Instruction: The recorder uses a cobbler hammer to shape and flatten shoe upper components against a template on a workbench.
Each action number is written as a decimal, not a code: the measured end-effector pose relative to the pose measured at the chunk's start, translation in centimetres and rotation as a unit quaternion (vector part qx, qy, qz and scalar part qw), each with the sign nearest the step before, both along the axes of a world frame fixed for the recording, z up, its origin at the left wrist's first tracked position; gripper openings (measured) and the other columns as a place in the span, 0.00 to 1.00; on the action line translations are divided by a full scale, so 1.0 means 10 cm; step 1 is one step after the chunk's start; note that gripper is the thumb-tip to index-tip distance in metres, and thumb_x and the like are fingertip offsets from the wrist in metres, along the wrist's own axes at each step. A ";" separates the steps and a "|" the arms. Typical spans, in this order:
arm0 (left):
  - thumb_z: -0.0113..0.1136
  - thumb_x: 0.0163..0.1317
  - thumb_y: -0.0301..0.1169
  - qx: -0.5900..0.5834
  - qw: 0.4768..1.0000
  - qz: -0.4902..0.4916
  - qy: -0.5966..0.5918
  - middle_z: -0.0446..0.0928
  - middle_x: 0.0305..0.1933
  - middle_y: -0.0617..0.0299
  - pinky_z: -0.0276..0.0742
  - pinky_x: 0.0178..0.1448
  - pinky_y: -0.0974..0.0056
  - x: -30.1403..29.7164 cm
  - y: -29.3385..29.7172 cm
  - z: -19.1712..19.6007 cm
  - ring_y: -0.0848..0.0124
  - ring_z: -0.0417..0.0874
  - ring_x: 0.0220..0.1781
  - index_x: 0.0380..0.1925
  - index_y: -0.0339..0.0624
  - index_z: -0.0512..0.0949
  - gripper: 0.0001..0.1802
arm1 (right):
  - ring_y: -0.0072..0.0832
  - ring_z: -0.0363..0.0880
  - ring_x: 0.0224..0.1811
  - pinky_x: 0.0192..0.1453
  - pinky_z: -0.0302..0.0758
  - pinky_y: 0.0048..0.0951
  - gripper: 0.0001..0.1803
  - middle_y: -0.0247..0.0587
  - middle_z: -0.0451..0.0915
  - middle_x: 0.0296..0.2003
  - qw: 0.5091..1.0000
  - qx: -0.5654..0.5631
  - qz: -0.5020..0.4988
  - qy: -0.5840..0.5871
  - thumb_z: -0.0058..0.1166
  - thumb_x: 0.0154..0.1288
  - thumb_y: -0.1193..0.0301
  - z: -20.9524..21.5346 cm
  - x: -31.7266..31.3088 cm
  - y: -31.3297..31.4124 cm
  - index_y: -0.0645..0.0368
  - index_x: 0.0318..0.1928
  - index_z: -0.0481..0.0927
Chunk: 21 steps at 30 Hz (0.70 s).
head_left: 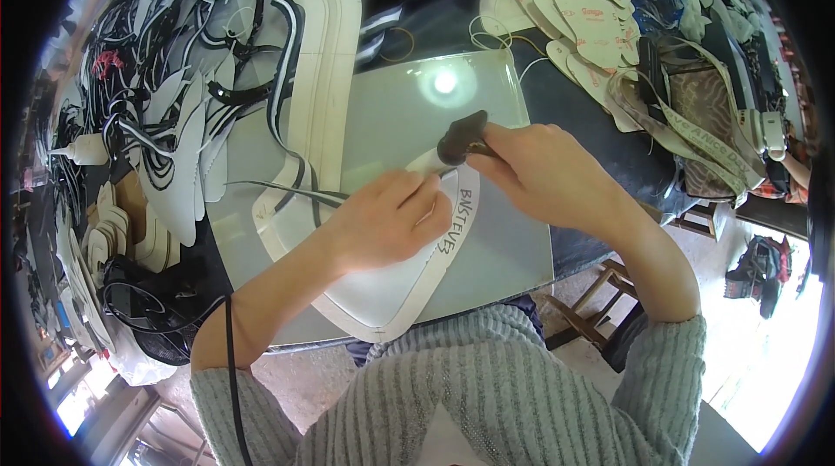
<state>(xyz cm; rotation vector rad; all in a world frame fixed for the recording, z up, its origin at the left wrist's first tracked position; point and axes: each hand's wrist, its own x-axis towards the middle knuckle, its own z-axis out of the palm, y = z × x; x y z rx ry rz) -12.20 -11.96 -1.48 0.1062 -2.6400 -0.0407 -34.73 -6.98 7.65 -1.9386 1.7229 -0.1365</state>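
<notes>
My right hand is closed round the handle of a hammer with a dark head. The head is just above the far edge of a white panel, touching or apart I cannot tell. My left hand rests over the panel with its fingers curled, their tips near the hammer head. What they pinch, if anything, is hidden. The panel lies inside a cream template frame with handwriting on its right side. A long grooved arm of the template reaches away. Black-and-white strips run along it toward my left hand.
Under the template lies a pale translucent sheet on the dark table. White cut pieces and striped strips heap up at the left, beside a white bottle. Stacked cream pieces and a patterned strapped bag are at the right.
</notes>
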 end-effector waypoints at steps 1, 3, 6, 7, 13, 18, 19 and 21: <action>0.61 0.51 0.30 -0.007 1.000 0.000 -0.001 0.80 0.45 0.57 0.79 0.50 0.61 0.00 -0.01 0.00 0.64 0.79 0.46 0.40 0.42 0.75 0.15 | 0.54 0.81 0.31 0.37 0.76 0.51 0.17 0.55 0.80 0.24 1.000 0.001 0.000 0.000 0.51 0.72 0.61 -0.02 -0.01 -0.02 0.64 0.33 0.77; 0.61 0.51 0.30 -0.014 1.000 0.001 -0.003 0.80 0.45 0.57 0.79 0.50 0.61 -0.01 0.00 -0.01 0.64 0.79 0.47 0.40 0.42 0.75 0.15 | 0.54 0.80 0.31 0.36 0.75 0.50 0.13 0.56 0.80 0.25 0.999 0.035 0.028 0.022 0.54 0.68 0.64 -0.07 -0.02 -0.05 0.63 0.35 0.77; 0.61 0.51 0.29 0.009 1.000 0.007 0.004 0.80 0.46 0.56 0.79 0.50 0.62 -0.01 0.01 0.01 0.64 0.79 0.46 0.41 0.42 0.75 0.16 | 0.53 0.81 0.32 0.37 0.75 0.50 0.13 0.55 0.80 0.26 0.995 0.059 0.055 0.059 0.53 0.68 0.64 0.01 -0.04 -0.06 0.63 0.35 0.78; 0.62 0.50 0.28 0.038 0.999 0.004 0.011 0.81 0.47 0.56 0.80 0.49 0.62 -0.01 -0.01 0.02 0.63 0.80 0.45 0.42 0.40 0.76 0.16 | 0.53 0.81 0.32 0.37 0.75 0.50 0.13 0.55 0.80 0.26 0.995 0.059 0.055 0.058 0.53 0.68 0.64 0.01 -0.04 -0.05 0.63 0.35 0.78; 0.63 0.49 0.26 0.098 0.995 -0.001 0.013 0.82 0.49 0.59 0.82 0.49 0.61 0.01 -0.03 0.01 0.62 0.81 0.44 0.44 0.39 0.77 0.19 | 0.52 0.81 0.33 0.37 0.76 0.49 0.11 0.52 0.81 0.27 0.997 0.039 0.062 0.025 0.54 0.67 0.65 -0.06 -0.12 -0.01 0.61 0.39 0.79; 0.63 0.49 0.27 0.077 0.997 -0.012 0.014 0.83 0.48 0.60 0.81 0.49 0.61 -0.01 -0.03 0.02 0.64 0.81 0.45 0.43 0.40 0.76 0.18 | 0.50 0.82 0.31 0.36 0.77 0.48 0.15 0.51 0.81 0.24 0.999 -0.006 0.034 -0.019 0.52 0.70 0.61 -0.03 -0.07 -0.04 0.61 0.37 0.78; 0.63 0.49 0.27 0.074 0.997 -0.009 0.019 0.83 0.47 0.61 0.81 0.49 0.61 -0.02 -0.02 0.01 0.64 0.81 0.45 0.43 0.41 0.76 0.18 | 0.50 0.82 0.31 0.36 0.77 0.48 0.15 0.51 0.81 0.24 0.999 -0.006 0.033 -0.020 0.52 0.70 0.61 -0.06 -0.06 -0.03 0.61 0.37 0.78; 0.63 0.49 0.27 0.071 0.997 -0.005 0.025 0.83 0.47 0.61 0.81 0.50 0.61 -0.01 -0.02 0.01 0.65 0.81 0.45 0.42 0.41 0.76 0.18 | 0.51 0.81 0.32 0.36 0.76 0.47 0.11 0.52 0.81 0.27 0.995 0.029 0.078 0.047 0.55 0.67 0.64 -0.13 -0.04 -0.01 0.60 0.40 0.78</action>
